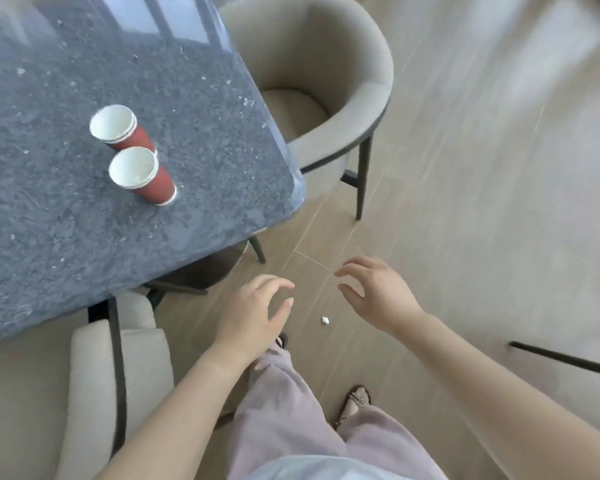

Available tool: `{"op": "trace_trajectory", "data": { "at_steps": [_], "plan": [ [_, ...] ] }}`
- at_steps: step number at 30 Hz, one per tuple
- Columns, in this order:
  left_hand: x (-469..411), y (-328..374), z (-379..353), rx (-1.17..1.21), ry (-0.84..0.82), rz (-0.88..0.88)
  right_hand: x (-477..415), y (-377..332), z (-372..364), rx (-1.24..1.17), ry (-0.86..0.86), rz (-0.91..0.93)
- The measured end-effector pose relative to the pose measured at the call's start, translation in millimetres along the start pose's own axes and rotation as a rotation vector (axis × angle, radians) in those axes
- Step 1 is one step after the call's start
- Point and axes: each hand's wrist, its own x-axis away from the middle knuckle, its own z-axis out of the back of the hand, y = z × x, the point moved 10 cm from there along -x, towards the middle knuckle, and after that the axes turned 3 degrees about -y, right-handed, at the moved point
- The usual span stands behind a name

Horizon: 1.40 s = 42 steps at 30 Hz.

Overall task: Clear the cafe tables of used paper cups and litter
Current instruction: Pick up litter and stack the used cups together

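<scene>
Two red paper cups with white insides stand on the dark stone table (66, 237). The far cup (120, 128) looks like a stack of nested cups; the near cup (141, 174) stands right in front of it. A small white scrap of litter (325, 320) lies on the wooden floor. My left hand (253, 313) and my right hand (378, 292) hover over the floor beyond the table's corner, fingers spread, holding nothing. The scrap lies between them on the floor below.
A beige round-backed chair (354, 109) sits at the table's right side. Another beige chair (94, 382) is tucked in at the near edge, left of my legs. A dark chair leg (565, 358) juts in at right. Open wood floor stretches right.
</scene>
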Motion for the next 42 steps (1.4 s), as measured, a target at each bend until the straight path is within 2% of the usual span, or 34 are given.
{"op": "trace_trajectory", "data": {
  "at_steps": [7,12,15,20,24,28,31,34,42],
  "plan": [
    [4.9,11.8,-93.8,0.013,-0.163,0.025,63.4,76.1,-42.5,-0.066,-0.034,-0.157],
    [-17.3,-24.4,-158.8,0.021,-0.224,0.013,69.6,129.0,-110.5,-0.048,-0.063,-0.222],
    [-39.3,-76.9,-216.7,-0.018,-0.269,0.027,55.5,166.5,-177.1,-0.054,-0.081,-0.231],
    [-77.3,-197.6,-361.2,-0.123,-0.422,0.055,15.4,253.5,-333.8,-0.053,-0.147,-0.241],
    [-116.7,-291.9,-471.8,-0.258,-0.515,0.021,-24.4,325.5,-462.7,-0.026,-0.22,-0.239],
    [-158.4,-347.1,-542.0,-0.427,-0.549,-0.066,-60.8,378.8,-545.4,-0.015,-0.213,-0.244],
    [-178.8,-368.8,-574.8,-0.61,-0.549,-0.149,-82.8,402.6,-590.3,-0.034,-0.211,-0.226],
    [-181.2,-386.8,-597.2,-0.677,-0.585,-0.178,-94.5,419.0,-623.4,-0.032,-0.216,-0.235],
    [-184.4,-397.6,-565.0,-0.491,-0.525,-0.082,-108.0,422.9,-634.5,-0.009,-0.248,-0.285]
  ]
}}
